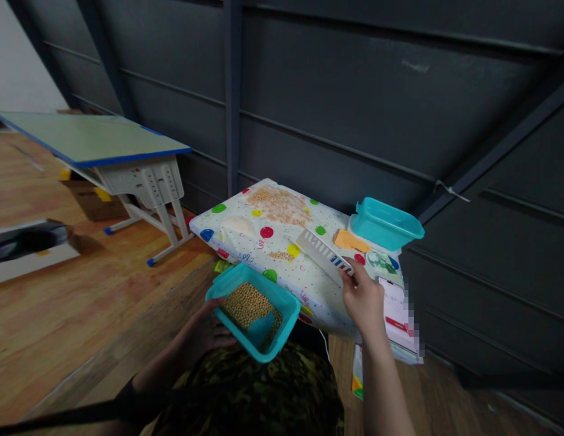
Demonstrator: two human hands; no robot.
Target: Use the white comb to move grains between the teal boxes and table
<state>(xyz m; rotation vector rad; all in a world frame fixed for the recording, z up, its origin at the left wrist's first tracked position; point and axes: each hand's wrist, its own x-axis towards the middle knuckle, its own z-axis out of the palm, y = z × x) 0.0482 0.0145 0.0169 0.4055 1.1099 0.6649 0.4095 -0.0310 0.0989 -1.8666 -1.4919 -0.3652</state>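
My left hand (208, 327) is closed on the near left side of a teal plastic container (288, 324), thumb over its rim. Soybeans (249, 306) cover part of the container's bottom; it is at the table's front edge, above my lap. In my right hand (363, 293) I grip one end of a long white slotted plastic piece (320, 251), whose far end is low over the table. I cannot tell whether it touches the cloth. A large patch of loose soybeans (279, 204) lies at the back of the table, and a smaller patch (280, 256) lies closer to me.
The table has a dotted white cover (236, 242). At its right are a second teal container (388, 224), an orange item (351, 240) and a phone-like device (395, 315). Behind rises a dark panelled wall (354, 85). A green-topped desk (95, 136) and a cardboard box (88, 197) stand left.
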